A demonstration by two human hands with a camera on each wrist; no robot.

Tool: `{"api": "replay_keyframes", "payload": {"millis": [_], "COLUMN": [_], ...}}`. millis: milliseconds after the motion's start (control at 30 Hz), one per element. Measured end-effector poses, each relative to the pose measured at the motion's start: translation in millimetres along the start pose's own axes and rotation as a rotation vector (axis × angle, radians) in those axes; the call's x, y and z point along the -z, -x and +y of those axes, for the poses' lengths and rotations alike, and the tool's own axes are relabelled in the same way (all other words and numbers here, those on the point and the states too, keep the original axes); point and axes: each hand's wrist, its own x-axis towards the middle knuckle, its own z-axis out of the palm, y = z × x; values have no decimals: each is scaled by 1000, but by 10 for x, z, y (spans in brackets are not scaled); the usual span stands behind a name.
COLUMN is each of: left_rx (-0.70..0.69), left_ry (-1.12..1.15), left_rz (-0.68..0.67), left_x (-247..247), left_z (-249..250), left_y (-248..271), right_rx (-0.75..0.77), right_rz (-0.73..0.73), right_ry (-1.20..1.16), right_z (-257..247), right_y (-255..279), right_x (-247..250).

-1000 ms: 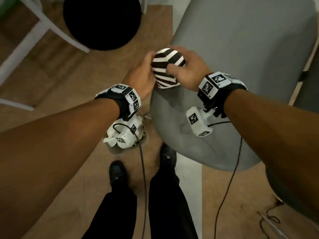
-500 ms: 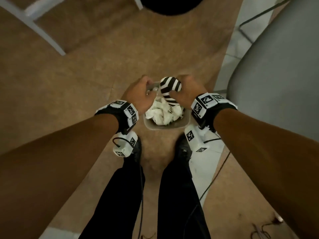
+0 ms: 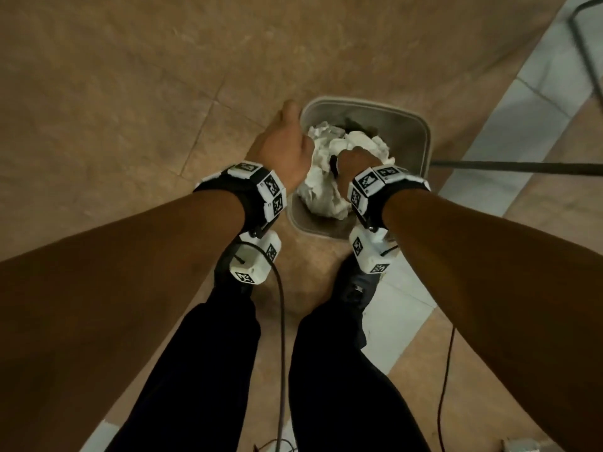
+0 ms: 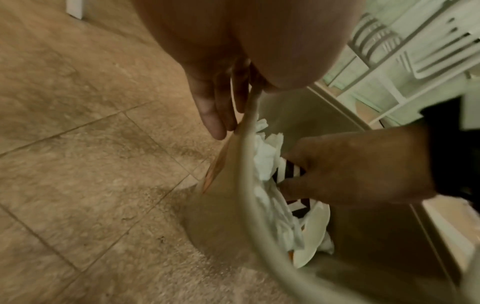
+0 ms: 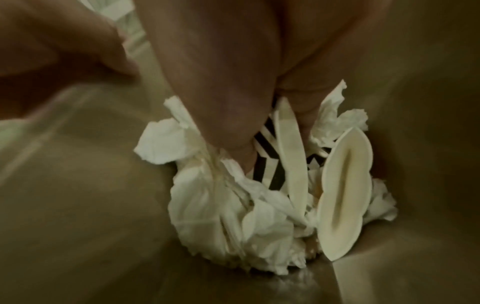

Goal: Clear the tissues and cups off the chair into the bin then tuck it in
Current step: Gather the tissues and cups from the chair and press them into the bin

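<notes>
A beige bin stands on the floor between my feet, packed with crumpled white tissues. My right hand is down inside it, fingers and thumb curled round a black-and-white striped cup, pressed in among the tissues. The head view hides most of that cup; the left wrist view shows its stripes under the right hand. My left hand pinches the bin's left rim, fingers outside the wall. The chair seat is out of view.
Cream flattened pieces stand on edge among the tissues. A dark metal bar and a thin leg lie right of the bin. White slatted furniture is beyond it. Cables trail by my shoes.
Both hands left the grey chair seat and came down to the bin. The striped cup went from above the rim into the tissues, and the left hand took the rim.
</notes>
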Motion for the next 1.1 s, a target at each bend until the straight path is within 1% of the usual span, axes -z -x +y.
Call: {"api": "replay_keyframes", "payload": {"millis": [67,167,267,333,433,500,567,633,700,833,933,1000,1067,1100], "left_rx": [-5,36,159,242,316,316,292,250,210,187,160,144,175,214], "left_ry": [-25,-33,-27,-27,-33,7,41,45,47,67,93,98,124,151], "left_rz": [8,-27,-148,-217,-237,-204,-166,-152,-149,-127,-119,-122,-123,-124], "left_x": [-28,-15,37,67,107,121,129,127,112,91,82,90,115,136], "left_z": [-25,-26,18,119,239,271,255,230,174,67,30,8,21,40], "left_y": [42,99,179,235,278,259,220,189,182,217,237,255,277,287], "right_rx": [-25,-46,-44,-73,-133,-128,-118,-76,-62,-57,-30,1,-17,-28], "right_rz": [-15,-26,13,32,36,16,43,113,135,81,77,56,-2,-42], "right_ry": [-17,-33,-7,18,-10,-107,-181,-160,-126,-69,-99,-119,-153,-176], "right_z": [21,33,-14,-38,-23,14,33,51,28,-15,50,93,143,176], "right_y": [-32,175,483,655,743,715,637,544,443,285,180,177,260,330], "right_x": [-68,-35,48,137,250,291,264,215,150,-29,-120,-83,3,49]}}
